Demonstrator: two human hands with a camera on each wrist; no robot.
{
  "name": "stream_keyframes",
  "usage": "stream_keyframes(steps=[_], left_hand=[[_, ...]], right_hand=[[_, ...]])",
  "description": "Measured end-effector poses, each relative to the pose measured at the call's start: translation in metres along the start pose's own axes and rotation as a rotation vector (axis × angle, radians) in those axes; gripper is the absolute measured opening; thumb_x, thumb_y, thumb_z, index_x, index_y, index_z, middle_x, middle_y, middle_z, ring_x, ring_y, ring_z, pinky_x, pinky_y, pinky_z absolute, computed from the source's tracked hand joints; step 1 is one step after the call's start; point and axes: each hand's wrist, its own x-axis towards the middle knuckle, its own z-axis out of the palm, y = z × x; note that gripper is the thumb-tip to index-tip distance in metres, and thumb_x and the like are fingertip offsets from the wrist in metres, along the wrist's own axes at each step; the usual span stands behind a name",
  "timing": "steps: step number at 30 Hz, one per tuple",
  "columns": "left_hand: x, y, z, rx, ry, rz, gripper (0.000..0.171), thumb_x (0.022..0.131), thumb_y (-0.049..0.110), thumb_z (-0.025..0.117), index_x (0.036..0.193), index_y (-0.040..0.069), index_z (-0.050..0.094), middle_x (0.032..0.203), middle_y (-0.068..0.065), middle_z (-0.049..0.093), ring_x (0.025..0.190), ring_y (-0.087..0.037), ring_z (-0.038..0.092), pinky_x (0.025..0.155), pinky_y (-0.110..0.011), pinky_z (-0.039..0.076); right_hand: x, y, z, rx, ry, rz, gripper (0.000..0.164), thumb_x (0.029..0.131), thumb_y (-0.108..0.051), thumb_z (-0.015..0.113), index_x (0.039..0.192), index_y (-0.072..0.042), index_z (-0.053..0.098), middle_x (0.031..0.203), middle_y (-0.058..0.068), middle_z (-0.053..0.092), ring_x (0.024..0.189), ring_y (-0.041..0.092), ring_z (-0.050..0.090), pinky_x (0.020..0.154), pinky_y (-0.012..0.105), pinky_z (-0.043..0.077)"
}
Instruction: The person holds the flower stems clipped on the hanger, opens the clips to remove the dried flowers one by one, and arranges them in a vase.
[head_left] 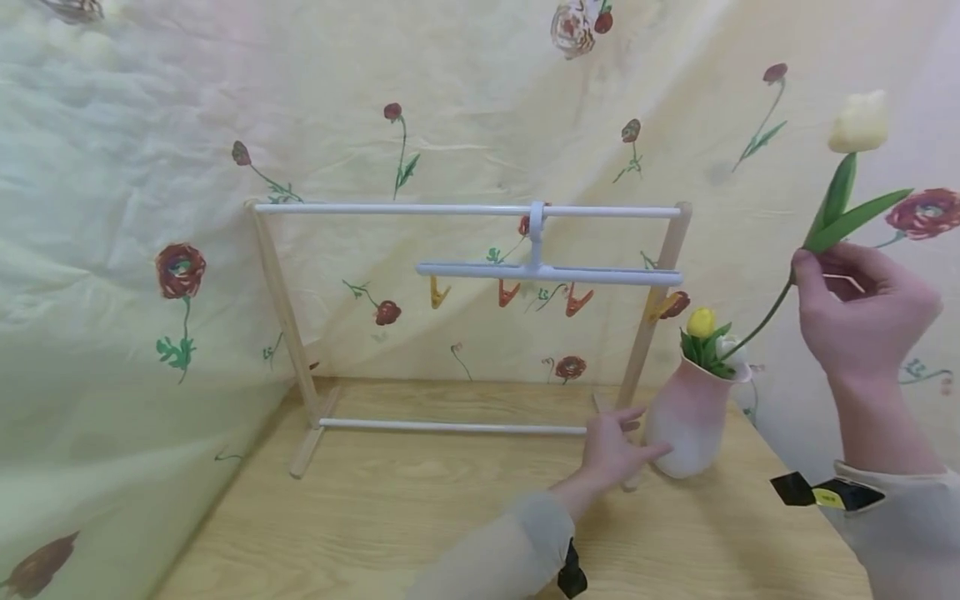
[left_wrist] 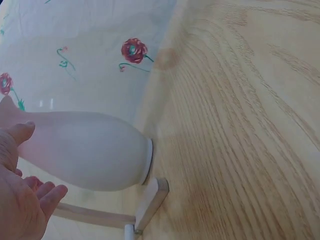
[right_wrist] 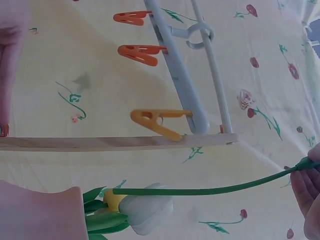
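Note:
My right hand [head_left: 862,308] pinches the green stem of a white tulip [head_left: 858,125] and holds it up at the right. The lower end of that stem [right_wrist: 200,191] reaches down to the flowers in the vase. A pink and white vase [head_left: 688,417] stands on the table, holding a yellow tulip [head_left: 701,322] and a white tulip [right_wrist: 146,207] among green leaves. My left hand [head_left: 611,446] is beside the vase with fingers spread and thumb extended toward it. Whether it touches the vase I cannot tell.
Left of the vase stands a wooden rack [head_left: 288,317] with white rods. From its top rod hangs a pale blue hanger [head_left: 480,271] with orange and yellow clips [right_wrist: 145,54]. A flower-printed cloth [head_left: 337,150] covers the back and sides around the wooden table [head_left: 337,517].

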Motion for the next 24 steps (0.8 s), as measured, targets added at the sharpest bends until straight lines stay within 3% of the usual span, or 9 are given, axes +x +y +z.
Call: stream_keyframes(steps=[6,11,15,20,24], left_hand=[[0.01,0.005,0.014,0.082,0.049,0.068,0.062,0.08,0.029,0.096,0.137,0.02,0.073,0.138,0.01,0.072,0.123,-0.005,0.069,0.097,-0.018,0.056],[0.017,0.006,0.021,0.11,0.1,0.084,0.064,0.078,0.031,0.097,0.137,0.019,0.073,0.139,0.01,0.071,0.122,-0.004,0.069,0.098,-0.017,0.055],[0.018,0.003,0.027,0.108,0.126,0.075,0.066,0.077,0.031,0.098,0.137,0.018,0.073,0.139,0.011,0.07,0.119,-0.005,0.071,0.098,-0.016,0.055],[0.018,-0.002,0.035,0.07,0.117,0.046,0.07,0.077,0.032,0.098,0.139,0.019,0.07,0.143,0.012,0.067,0.125,-0.006,0.068,0.103,-0.019,0.055],[0.019,-0.005,0.04,0.065,0.125,0.074,0.071,0.076,0.034,0.098,0.14,0.02,0.07,0.141,0.011,0.068,0.128,-0.006,0.066,0.106,-0.02,0.053]], right_hand=[[0.006,0.0,-0.002,0.031,0.065,0.035,0.018,0.093,-0.01,0.076,0.109,-0.006,0.083,0.086,-0.025,0.073,0.08,-0.006,0.069,0.077,0.004,0.055],[0.013,0.001,-0.006,0.258,0.166,0.116,0.014,0.092,-0.005,0.077,0.106,-0.004,0.081,0.088,-0.008,0.076,0.082,0.003,0.073,0.079,0.011,0.058],[0.013,0.004,-0.009,0.324,0.174,0.104,0.015,0.091,0.0,0.077,0.105,0.003,0.081,0.086,-0.005,0.077,0.08,0.006,0.072,0.08,0.013,0.059],[0.006,0.006,-0.013,0.233,0.161,0.029,0.016,0.092,0.001,0.075,0.106,0.006,0.081,0.087,-0.011,0.079,0.08,0.001,0.072,0.079,0.01,0.057],[-0.004,0.009,-0.013,0.103,0.125,-0.029,0.016,0.094,-0.004,0.076,0.107,0.002,0.082,0.089,-0.02,0.079,0.082,-0.004,0.071,0.078,0.006,0.055]])
